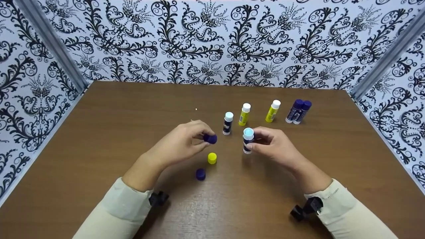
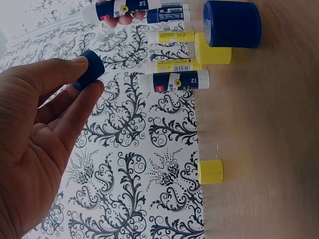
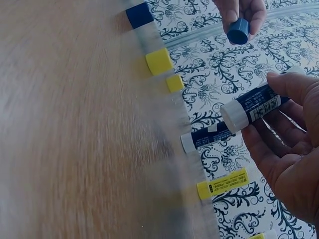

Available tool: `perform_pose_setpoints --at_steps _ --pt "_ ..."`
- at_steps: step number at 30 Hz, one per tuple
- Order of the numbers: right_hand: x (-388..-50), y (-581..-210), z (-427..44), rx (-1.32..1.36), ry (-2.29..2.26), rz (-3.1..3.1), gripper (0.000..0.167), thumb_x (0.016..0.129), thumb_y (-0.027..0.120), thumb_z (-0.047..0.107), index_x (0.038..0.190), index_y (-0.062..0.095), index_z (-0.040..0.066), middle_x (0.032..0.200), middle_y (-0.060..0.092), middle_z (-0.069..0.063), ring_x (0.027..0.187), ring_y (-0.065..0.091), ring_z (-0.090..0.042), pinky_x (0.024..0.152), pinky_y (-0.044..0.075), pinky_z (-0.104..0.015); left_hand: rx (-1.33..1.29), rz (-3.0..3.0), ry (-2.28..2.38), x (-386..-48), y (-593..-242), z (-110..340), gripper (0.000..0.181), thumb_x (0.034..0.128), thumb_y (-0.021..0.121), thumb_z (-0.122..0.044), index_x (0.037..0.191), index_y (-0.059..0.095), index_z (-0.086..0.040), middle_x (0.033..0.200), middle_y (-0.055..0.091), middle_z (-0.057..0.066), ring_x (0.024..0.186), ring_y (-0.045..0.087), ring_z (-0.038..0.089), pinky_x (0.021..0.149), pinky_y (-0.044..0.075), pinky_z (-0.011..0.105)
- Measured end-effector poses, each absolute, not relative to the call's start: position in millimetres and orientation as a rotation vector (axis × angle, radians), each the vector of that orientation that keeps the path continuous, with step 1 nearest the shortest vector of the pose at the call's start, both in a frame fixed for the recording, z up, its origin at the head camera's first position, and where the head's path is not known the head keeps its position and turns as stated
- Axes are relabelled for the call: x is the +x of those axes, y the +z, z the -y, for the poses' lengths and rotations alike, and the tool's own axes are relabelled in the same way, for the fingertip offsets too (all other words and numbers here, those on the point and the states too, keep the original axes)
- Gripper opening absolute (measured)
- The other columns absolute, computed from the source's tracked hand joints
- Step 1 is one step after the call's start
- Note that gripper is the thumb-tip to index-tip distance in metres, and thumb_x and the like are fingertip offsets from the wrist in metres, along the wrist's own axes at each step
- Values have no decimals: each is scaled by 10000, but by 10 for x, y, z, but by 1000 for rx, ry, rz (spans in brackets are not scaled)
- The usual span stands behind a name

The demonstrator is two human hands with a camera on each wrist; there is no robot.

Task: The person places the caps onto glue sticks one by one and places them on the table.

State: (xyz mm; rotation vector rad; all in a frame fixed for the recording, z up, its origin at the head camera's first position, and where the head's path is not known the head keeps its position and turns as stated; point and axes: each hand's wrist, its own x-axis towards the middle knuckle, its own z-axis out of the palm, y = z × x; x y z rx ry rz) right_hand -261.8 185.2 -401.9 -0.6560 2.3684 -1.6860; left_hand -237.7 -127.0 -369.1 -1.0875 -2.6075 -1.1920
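My left hand [image 1: 181, 142] pinches a dark blue glue-stick cap [image 1: 210, 138] between thumb and fingers, above the table. In my right hand [image 1: 274, 144] is an uncapped blue glue stick [image 1: 247, 141], gripped upright with its pale open end up. The right wrist view shows this stick's white base [image 3: 234, 115] raised off the tabletop. A gap separates the held cap from the held stick. Below my left hand lie a yellow cap [image 1: 212, 158] and another blue cap [image 1: 200, 174]. The left wrist view shows a second yellow cap [image 2: 211, 172], which my left hand hides from the head view.
Beyond my hands stand an uncapped blue glue stick [image 1: 227, 123] and two uncapped yellow ones, one nearer [image 1: 244, 114] and one farther right [image 1: 273, 111]. Two capped blue glue sticks [image 1: 298, 112] stand together at the right. Patterned walls [image 1: 212, 43] border the brown table [image 1: 139, 103].
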Motion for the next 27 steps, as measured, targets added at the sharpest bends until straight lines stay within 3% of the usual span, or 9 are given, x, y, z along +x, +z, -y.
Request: perform_pose_setpoints --at_steps 13,27 --pt "-2575 -3987 -1833 -713 -1682 -2351 330 904 787 54 1229 729 53 1073 691 -47 941 679 -157 805 611 -231 -1122 2582 -1156 -2369 -3703 1247 195 930 728 31 1118 702 -18 1150 714 87 1074 730 185 939 609 239" --pt "-2520 -3959 -1804 -737 -1646 -2356 354 909 798 99 1254 728 62 1138 681 -80 984 684 -217 834 614 -242 -1150 2547 -1222 -2347 -3719 1219 218 915 742 51 1115 671 1 1168 674 111 1100 720 210 953 608 252"
